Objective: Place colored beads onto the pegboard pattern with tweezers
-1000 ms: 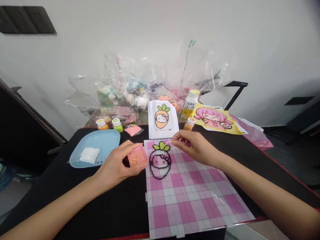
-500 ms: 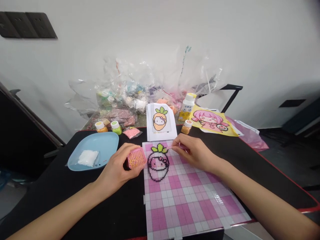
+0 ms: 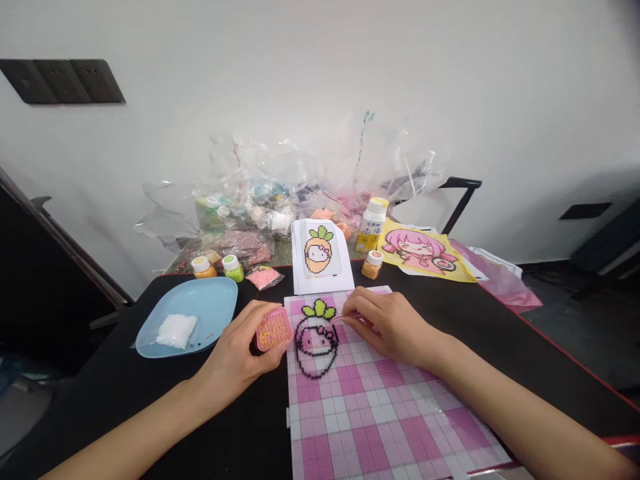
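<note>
My left hand grips a small pink ridged bead tray, tilted toward me, with yellow-orange beads in its grooves. Pinched in my right hand are pink tweezers, their tip over the upper right of the bead outline. That bead design has a black outline, green leaves on top and a face outline inside. It sits on a clear pegboard over pink and white checks. Behind the board, a printed carrot-character pattern lies on white paper.
A blue plate holding a white packet is at the left. Small bead bottles and a pink bead packet stand behind it. Another bottle, a yellow-capped bottle and a yellow picture are at right. Plastic bags line the wall.
The camera has tipped up slightly, so the scene sits lower. The tweezers' tip has moved from beside the leaves down to the outline's upper right. The tray stays in my left hand.
</note>
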